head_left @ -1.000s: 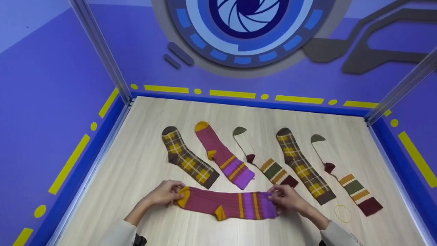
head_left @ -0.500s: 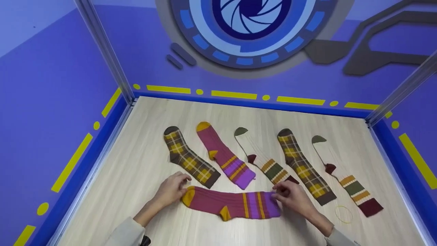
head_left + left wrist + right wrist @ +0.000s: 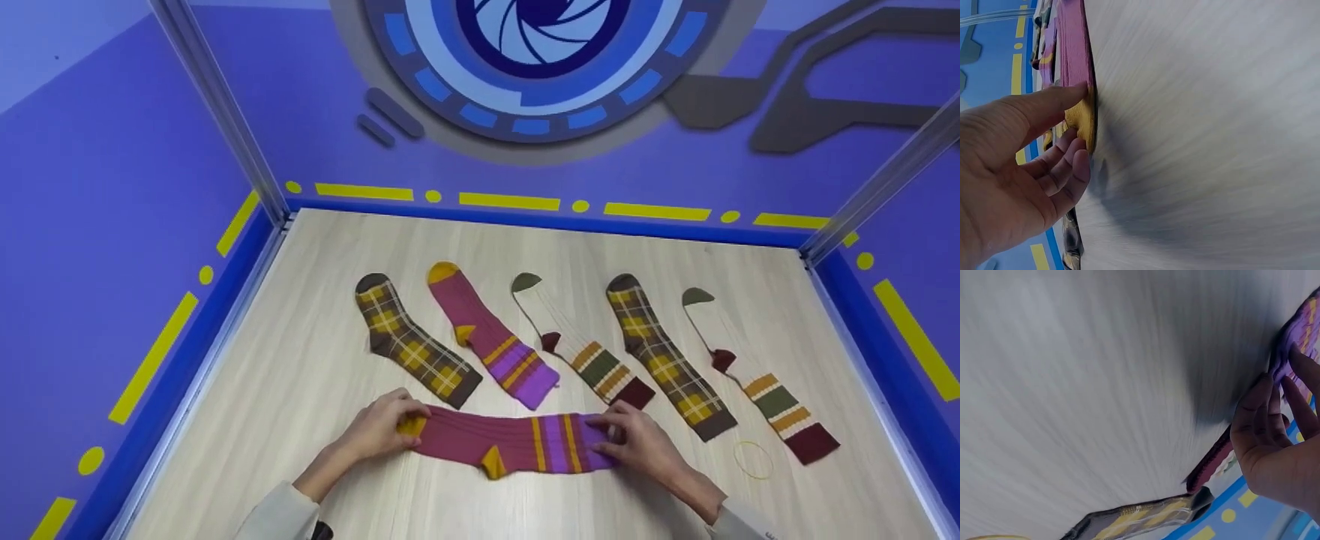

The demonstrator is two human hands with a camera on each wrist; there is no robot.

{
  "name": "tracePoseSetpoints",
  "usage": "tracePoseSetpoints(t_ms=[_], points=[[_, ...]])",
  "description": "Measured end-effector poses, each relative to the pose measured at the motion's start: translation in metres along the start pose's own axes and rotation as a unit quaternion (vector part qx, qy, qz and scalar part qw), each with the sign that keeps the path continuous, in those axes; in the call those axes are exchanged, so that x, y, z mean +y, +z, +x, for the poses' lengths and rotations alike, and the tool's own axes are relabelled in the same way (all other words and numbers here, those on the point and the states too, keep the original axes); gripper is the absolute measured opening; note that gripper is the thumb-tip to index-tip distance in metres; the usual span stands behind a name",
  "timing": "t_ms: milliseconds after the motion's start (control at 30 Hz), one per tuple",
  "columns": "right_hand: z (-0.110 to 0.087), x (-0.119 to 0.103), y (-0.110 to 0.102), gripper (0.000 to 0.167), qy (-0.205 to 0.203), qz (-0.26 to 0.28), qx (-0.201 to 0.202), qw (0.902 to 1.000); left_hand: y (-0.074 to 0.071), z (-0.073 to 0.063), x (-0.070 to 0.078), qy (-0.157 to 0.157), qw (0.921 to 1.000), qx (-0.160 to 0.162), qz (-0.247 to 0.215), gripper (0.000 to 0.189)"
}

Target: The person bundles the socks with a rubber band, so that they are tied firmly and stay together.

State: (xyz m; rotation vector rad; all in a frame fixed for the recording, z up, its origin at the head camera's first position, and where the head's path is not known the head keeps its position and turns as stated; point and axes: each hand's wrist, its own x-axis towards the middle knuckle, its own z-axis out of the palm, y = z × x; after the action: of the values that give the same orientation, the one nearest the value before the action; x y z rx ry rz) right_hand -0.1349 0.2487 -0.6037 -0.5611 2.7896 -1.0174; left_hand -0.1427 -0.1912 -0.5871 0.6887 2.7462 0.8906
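A raspberry-coloured sock point(image 3: 465, 435) with mustard toe and heel and a purple striped cuff lies flat sideways near the front of the table. At its toe, my left hand point(image 3: 379, 427) has curled fingers and thumb on either side of the mustard fabric; the left wrist view shows this toe point(image 3: 1085, 121) up close. My right hand point(image 3: 649, 448) holds the other end, forefinger and thumb on the purple cuff. In the right wrist view the cuff point(image 3: 1283, 354) looks slightly puckered by the fingers. Part of the toe is hidden behind my left fingers.
Behind it, several socks lie slanted in a row: a plaid sock point(image 3: 412, 341), a matching raspberry sock point(image 3: 487, 330), a cream striped sock point(image 3: 600, 366), another plaid sock point(image 3: 667, 360) and another cream sock point(image 3: 776, 401). A thin yellow rubber band point(image 3: 752, 460) lies at right. Blue walls enclose the table.
My left hand let go of the toe and lifted slightly, then came back over it further onto the sock. My right hand stays at the cuff, its fingers now further onto the fabric.
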Motion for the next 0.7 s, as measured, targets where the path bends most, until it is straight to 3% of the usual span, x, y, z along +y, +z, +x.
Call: tracePoseSetpoints(t_ms=[300,500,600,700], points=[[0.006,0.0,-0.011,0.029,0.006,-0.006,-0.025,0.9997,-0.005,0.015,0.003,0.013,0.9997,-0.019,-0.003,0.027],[0.023,-0.007,-0.01,0.019,-0.016,0.022,-0.016,0.9995,-0.028,0.024,-0.003,0.029,0.9994,0.008,-0.018,0.021],[0.029,-0.011,-0.01,0.016,-0.033,0.033,0.009,0.9989,-0.041,0.039,-0.01,0.044,0.9967,0.038,-0.056,0.022],[0.032,-0.01,-0.013,0.017,-0.032,0.048,0.029,0.9979,-0.049,0.066,-0.016,0.051,0.9917,0.059,-0.102,0.025]])
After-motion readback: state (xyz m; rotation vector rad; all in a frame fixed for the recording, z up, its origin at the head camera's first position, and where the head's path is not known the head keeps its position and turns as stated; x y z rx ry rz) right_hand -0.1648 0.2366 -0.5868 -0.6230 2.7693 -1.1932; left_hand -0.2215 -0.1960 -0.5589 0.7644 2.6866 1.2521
